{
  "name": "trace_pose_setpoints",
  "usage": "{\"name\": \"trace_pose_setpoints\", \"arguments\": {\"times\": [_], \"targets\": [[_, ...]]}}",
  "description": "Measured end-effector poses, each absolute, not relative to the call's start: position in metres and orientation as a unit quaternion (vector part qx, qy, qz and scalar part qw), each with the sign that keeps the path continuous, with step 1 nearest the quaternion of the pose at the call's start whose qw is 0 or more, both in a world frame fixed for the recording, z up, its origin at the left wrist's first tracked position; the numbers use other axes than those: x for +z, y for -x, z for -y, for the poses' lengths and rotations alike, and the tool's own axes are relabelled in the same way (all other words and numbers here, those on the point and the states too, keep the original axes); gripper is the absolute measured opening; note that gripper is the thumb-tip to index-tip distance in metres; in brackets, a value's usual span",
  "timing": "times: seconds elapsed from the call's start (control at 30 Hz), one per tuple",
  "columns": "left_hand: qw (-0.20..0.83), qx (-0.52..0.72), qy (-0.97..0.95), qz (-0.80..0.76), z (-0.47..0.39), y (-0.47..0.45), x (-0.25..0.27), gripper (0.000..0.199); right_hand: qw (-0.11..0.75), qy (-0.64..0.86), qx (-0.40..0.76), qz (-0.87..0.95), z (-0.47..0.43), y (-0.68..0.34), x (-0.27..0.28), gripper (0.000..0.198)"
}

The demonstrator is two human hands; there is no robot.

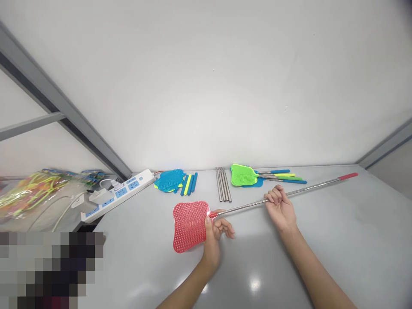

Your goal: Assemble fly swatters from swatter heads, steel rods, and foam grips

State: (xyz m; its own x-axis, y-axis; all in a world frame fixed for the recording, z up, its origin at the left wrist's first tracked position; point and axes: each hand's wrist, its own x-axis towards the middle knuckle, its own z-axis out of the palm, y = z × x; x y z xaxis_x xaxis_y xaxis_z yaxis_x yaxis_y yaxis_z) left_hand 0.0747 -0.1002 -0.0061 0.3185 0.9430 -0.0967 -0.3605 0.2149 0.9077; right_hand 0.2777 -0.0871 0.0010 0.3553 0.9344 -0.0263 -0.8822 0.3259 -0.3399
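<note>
A red fly swatter [191,225] with a long extended metal rod and a red grip is held slantwise above the grey table. My left hand [215,238] pinches it where the perforated head meets the rod, thumb on top and the other fingers partly curled. Farther along, my right hand [280,208] has its fingers wrapped round the metal rod [244,208]. The red grip [348,176] sticks out to the right, beyond that hand.
Behind lie blue swatter heads [171,180], blue and yellow grips [189,184], several metal rods [223,184] and a pile of swatters topped by a green one [243,175]. At left are a power strip [120,193] with plugs and cables, and plastic-wrapped items [32,193].
</note>
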Motion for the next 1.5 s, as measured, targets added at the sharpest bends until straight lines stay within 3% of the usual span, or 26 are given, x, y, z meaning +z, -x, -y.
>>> {"name": "trace_pose_setpoints", "arguments": {"times": [0.77, 1.5], "targets": [[0.717, 0.484, -0.391, -0.315, 0.106, -0.079, -0.009, 0.053, 0.778, 0.079, 0.622, 0.052, 0.088, -0.257, 0.001, 0.014], [0.719, 0.429, -0.429, -0.339, 0.109, -0.079, -0.005, 0.066, 0.764, 0.143, 0.618, 0.118, 0.092, -0.233, 0.013, 0.018]]}}
